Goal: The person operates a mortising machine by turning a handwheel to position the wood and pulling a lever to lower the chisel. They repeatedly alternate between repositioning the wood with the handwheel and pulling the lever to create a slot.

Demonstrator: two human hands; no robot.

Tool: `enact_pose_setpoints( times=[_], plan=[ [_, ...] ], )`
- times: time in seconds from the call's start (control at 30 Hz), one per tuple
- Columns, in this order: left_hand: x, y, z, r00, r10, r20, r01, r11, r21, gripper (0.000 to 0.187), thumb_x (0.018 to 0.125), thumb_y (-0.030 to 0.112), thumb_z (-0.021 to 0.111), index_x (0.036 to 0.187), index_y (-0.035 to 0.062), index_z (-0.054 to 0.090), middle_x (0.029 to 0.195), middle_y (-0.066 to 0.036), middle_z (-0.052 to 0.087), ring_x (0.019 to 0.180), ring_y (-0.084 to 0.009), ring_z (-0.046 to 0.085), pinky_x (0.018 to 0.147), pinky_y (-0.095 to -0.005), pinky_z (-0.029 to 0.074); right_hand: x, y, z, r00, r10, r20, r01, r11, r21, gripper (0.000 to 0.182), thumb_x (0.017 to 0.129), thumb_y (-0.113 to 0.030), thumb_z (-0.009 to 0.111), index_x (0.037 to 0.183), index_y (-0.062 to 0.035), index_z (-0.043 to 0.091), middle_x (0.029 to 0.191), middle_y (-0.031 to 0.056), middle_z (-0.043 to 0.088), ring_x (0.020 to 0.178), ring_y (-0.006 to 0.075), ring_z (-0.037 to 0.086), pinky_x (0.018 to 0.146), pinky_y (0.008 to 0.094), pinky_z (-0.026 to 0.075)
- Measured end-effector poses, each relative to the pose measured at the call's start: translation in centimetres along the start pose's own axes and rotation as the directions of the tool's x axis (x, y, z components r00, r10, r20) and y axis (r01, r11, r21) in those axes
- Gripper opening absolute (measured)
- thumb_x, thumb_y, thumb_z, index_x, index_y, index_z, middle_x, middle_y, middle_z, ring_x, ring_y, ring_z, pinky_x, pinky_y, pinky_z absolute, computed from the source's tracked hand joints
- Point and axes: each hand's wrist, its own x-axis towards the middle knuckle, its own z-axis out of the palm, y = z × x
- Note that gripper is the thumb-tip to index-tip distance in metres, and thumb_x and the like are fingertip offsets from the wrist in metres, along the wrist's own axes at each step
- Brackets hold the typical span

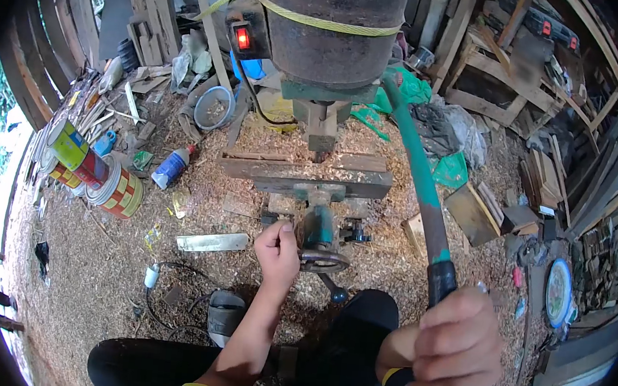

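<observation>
Pulling duty falls to a green lever (pixel 414 165), its black end wrapped tightly by the fingers of a person's right hand (pixel 459 346) in a shavings-strewn workshop. The lever rises ahead of those fingers to the head of a machine (pixel 325 51), a dark drum bound with a yellow strap (pixel 327 22). The left hand (pixel 276 255) is clenched at the left edge of a handwheel (pixel 323 262), thumb uppermost; what lies inside that fist is hidden. A ball-ended handle (pixel 339 295) juts out below the wheel, to the right of the left fingers. Straight ahead of them sits a metal clamp (pixel 325 182) dusted with chips, beneath the machine's tool block (pixel 321 144); whether the two touch cannot be told. Farther ahead, a switch (pixel 243 37) glows red. Just left of the left fingers, a pale board (pixel 212 242) lies on the floor (pixel 96 277), with a blue bottle (pixel 171 168) beyond it and stacked cans (pixel 118 191) farther left. A grey sandal (pixel 225 314) shows nearer the body. Well to the right of the right fingers, a round blue-rimmed object (pixel 558 293) leans among scrap timber.
</observation>
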Motion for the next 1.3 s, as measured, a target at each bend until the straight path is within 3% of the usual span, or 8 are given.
enact_pose_setpoints(
  times=[0.07,0.1,0.6,0.67,0.77,1.03,1.17,1.3],
  plan=[
    [0.1,-0.6,-0.2,0.999,0.038,0.022,-0.038,0.999,0.014,0.039,0.105,0.012,0.047,0.068,0.0058,0.038,0.064,0.005,0.037,0.059,-0.0047,0.032,0.053,-0.0267,0.024,-0.1,0.4,0.5,0.998,-0.060,-0.011,0.060,0.998,-0.010,0.056,0.108,-0.032,0.040,0.059,-0.0097,0.056,0.055,0.0000,0.047,0.049,0.0160,0.047,0.054,0.0313,0.039],
    [-0.1,-0.5,-0.3,0.999,0.012,0.040,-0.011,1.000,-0.016,0.040,0.106,0.013,0.047,0.068,0.0065,0.036,0.063,0.003,0.036,0.058,-0.0065,0.032,0.052,-0.0272,0.025,-0.6,0.6,0.7,0.996,-0.074,-0.044,0.073,0.997,-0.013,0.057,0.108,-0.041,0.045,0.062,-0.0104,0.060,0.053,-0.0015,0.045,0.047,0.0142,0.044,0.052,0.0302,0.035],
    [-0.4,-1.0,-0.3,1.000,0.023,0.005,-0.023,0.997,-0.073,0.033,0.101,0.007,0.048,0.069,0.0029,0.042,0.064,0.004,0.039,0.062,-0.0046,0.037,0.054,-0.0279,0.030,-5.4,-0.2,1.7,0.989,-0.142,-0.042,0.141,0.989,-0.034,0.048,0.104,-0.034,0.052,0.066,-0.0082,0.063,0.055,-0.0010,0.046,0.048,0.0159,0.047,0.057,0.0321,0.039],
    [-0.3,-0.6,-0.2,1.000,0.004,0.000,-0.004,0.999,-0.040,0.033,0.101,0.008,0.048,0.070,0.0031,0.042,0.064,0.004,0.039,0.062,-0.0046,0.037,0.054,-0.0280,0.031,-5.8,-1.7,1.5,0.988,0.148,-0.031,-0.150,0.986,-0.077,0.065,0.105,-0.048,0.045,0.055,-0.0125,0.065,0.048,-0.0040,0.050,0.044,0.0146,0.049,0.058,0.0318,0.045],
    [-0.4,0.8,0.0,1.000,0.021,-0.020,-0.022,0.999,-0.040,0.033,0.102,0.009,0.050,0.070,0.0026,0.043,0.063,0.004,0.039,0.062,-0.0052,0.037,0.053,-0.0284,0.031,-4.5,-3.0,3.2,0.938,0.217,-0.271,-0.265,0.952,-0.152,0.061,0.105,-0.044,0.045,0.059,-0.0081,0.065,0.051,-0.0008,0.051,0.051,0.0200,0.051,0.063,0.0360,0.046],
    [-0.2,-0.1,-0.1,0.999,0.048,-0.019,-0.048,0.999,-0.015,0.039,0.104,0.019,0.050,0.070,0.0019,0.046,0.063,0.003,0.039,0.063,-0.0071,0.036,0.054,-0.0325,0.031,-3.6,-4.7,2.8,0.873,0.413,-0.261,-0.440,0.896,-0.055,0.059,0.105,-0.038,0.043,0.059,-0.0060,0.060,0.056,0.0032,0.055,0.062,0.0221,0.054,0.069,0.0397,0.043],
    [-0.2,0.8,0.0,0.999,0.011,-0.053,-0.016,0.995,-0.097,0.042,0.105,0.021,0.049,0.068,0.0035,0.043,0.062,0.005,0.038,0.060,-0.0072,0.034,0.053,-0.0329,0.030,1.6,-4.2,2.1,0.869,0.304,-0.391,-0.243,0.949,0.199,0.040,0.105,-0.034,0.040,0.094,-0.0004,0.061,0.085,0.0135,0.064,0.085,0.0233,0.057,0.088,0.0402,0.041],
    [0.1,-0.6,0.0,0.999,0.044,-0.030,-0.049,0.982,-0.182,0.044,0.104,0.022,0.051,0.067,0.0005,0.046,0.059,0.002,0.045,0.059,-0.0075,0.038,0.052,-0.0342,0.033,11.4,-2.6,-1.0,0.910,0.275,-0.311,-0.267,0.961,0.069,0.047,0.106,-0.037,0.040,0.123,0.0032,0.057,0.137,0.0206,0.055,0.132,0.0266,0.048,0.119,0.0431,0.026]
  ],
)
